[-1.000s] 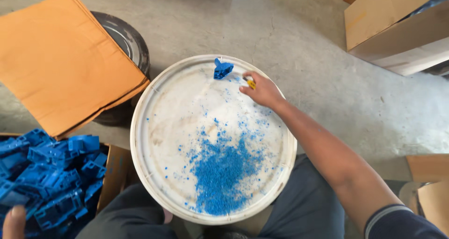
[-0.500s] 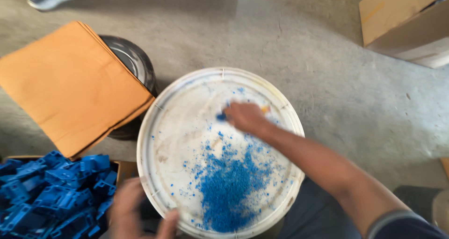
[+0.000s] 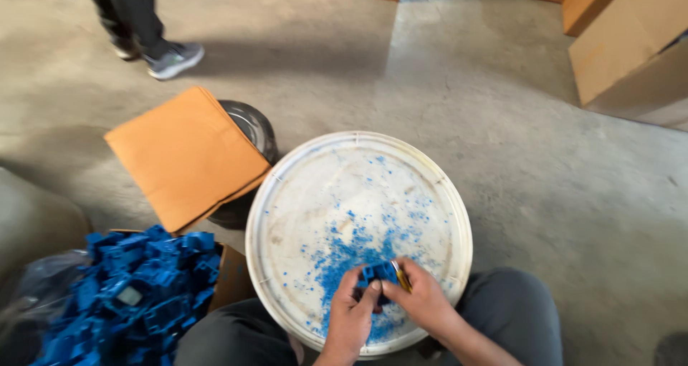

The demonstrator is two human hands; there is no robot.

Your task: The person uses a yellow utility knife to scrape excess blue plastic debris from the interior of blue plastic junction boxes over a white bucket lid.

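Both hands meet over the near edge of the white lid [image 3: 437, 187]. The left hand [image 3: 351, 316] and right hand [image 3: 423, 301] pinch one blue part [image 3: 378, 273] between their fingertips, fingers curled closed on it; the right also holds a small yellow-handled tool [image 3: 403, 276]. Blue shavings [image 3: 344, 255] lie just beyond the hands. To their left sits one box of many blue parts [image 3: 136, 294].

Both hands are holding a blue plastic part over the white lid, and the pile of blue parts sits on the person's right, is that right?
Not quite. The head view shows the pile of blue parts on the person's left, not right. The rest stands: the left hand and right hand hold a blue part over the white lid.
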